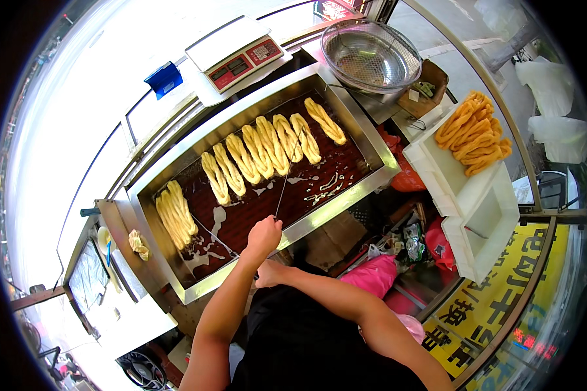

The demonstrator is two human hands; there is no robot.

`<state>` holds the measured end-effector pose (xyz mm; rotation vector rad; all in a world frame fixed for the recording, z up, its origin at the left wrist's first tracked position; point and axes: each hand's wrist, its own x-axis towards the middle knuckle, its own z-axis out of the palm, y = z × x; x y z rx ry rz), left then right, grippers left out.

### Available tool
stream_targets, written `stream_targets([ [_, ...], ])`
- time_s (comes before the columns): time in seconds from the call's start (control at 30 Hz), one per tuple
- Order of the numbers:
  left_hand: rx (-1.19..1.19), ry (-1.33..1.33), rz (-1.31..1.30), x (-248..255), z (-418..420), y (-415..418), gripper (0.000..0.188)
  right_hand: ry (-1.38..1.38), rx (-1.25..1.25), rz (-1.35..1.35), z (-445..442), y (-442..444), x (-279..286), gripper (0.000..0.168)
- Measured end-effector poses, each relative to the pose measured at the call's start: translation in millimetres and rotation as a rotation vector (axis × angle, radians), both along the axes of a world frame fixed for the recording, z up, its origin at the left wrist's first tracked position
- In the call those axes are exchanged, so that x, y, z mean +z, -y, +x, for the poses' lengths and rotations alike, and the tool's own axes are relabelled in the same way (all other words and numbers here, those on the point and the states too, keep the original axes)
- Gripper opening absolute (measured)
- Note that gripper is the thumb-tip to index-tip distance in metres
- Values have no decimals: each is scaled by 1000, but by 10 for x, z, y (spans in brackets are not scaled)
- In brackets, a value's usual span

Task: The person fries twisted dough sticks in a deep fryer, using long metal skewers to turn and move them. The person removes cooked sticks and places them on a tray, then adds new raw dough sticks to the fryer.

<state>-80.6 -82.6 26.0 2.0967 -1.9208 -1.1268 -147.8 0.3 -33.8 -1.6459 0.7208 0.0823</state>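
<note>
My left hand (265,237) grips a thin metal rod (283,188), which reaches up and right over the pale twisted dough sticks (270,144) in the fryer. Lower down, my right hand (270,273) is closed around a second thin metal rod (214,236). That one slants left, its far end near a bunch of dough sticks (175,215) at the fryer's left end. My forearms cross near the wrists. Dark oil with patches of foam fills the rectangular steel fryer (335,210). A single dough stick (325,122) floats apart at the upper right.
Golden fried dough sticks (472,134) lie in a white plastic container (438,168) at right. A round wire-mesh basket (371,56) and a digital scale (244,63) stand beyond the fryer. On the left ledge sits a crumpled lump (139,244). Pink plastic bags (372,276) lie below right.
</note>
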Motion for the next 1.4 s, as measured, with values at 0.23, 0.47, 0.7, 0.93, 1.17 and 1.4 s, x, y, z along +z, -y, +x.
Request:
stream_targets([
  [0.23,435,-817,664,69,60,126,30,-83,-12,88,-122,96,320,67],
  [0.47,465,-649,469,149,282,-44,27,-26,-13,-39,-53,-36,21,55],
  [0.7,312,-215,113,-115,360,-330,30,-84,61,-24,-49,33,153,48],
  [0.93,524,-696,470,21,293,-225,28,33,-52,-75,-52,-30,47,50],
  [1.17,640,-811,522,270,577,-388,28,-112,101,-25,-40,42,130,59],
  [1.4,212,-84,-66,-11,847,-980,25,-87,28,-63,-57,14,86,60],
])
